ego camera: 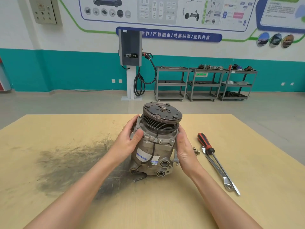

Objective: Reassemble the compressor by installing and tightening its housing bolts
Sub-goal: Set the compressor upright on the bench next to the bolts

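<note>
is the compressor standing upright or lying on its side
Tilted: the compressor leans, pulley end raised away, port end on the table, held between left hand and right hand.

White-and-teal wall [66,70] with posters, a charging station [130,47], three grey carts [204,83], grey floor [66,103].
</note>
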Demonstrator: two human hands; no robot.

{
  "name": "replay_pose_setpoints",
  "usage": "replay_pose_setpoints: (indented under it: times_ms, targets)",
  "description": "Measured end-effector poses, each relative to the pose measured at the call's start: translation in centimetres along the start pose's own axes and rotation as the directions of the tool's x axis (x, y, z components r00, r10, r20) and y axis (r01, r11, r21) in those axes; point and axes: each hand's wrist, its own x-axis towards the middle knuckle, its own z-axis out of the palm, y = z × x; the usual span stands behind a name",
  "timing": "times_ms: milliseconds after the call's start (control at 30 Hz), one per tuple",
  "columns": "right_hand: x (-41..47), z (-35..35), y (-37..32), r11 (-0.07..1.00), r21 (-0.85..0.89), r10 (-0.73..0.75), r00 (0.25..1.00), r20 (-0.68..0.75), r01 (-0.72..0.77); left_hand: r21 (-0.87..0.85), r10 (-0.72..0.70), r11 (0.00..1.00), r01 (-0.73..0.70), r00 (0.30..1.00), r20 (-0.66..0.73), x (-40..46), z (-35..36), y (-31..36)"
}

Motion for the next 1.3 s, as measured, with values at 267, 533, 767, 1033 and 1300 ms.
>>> replay_pose_setpoints:
  times_ms: [267, 533, 767, 1033, 1300]
  targets:
    - [0.0, 0.2, -0.2, 1.0, -0.01, -0.026, 1.0, -0.017, 0.026, -0.018, 0.019, 1.0, -0.019, 1.0, 0.019, 0.0, -0.3, 0.2]
    - [-0.3, 0.1, -1.2, 0.997, -0.061, -0.043, 0.999, 0.02, 0.044, -0.043, 0.011, 0.999, -0.01, 1.0, 0.013, -0.2, -0.5, 0.3]
    - [0.0, 0.2, -0.9, 0.998, -0.028, -0.055, 0.998, 0.025, 0.056, -0.002, -0.025, 1.0, 0.025, 1.0, 0.009, -0.2, -0.9, 0.2]
    - [0.2, -0.3, 0.0, 0.998, -0.026, -0.05, 0.999, 0.004, 0.05, 0.106, -0.035, 0.994, 0.031, 0.999, 0.032, 0.2, -0.9, 0.0]
    - [0.1, -0.2, -0.2, 0.999, -0.005, -0.036, 0.999, 0.005, 0.036, 0.098, -0.008, 0.995, 0.008, 1.0, 0.004, -0.2, -0.8, 0.7]
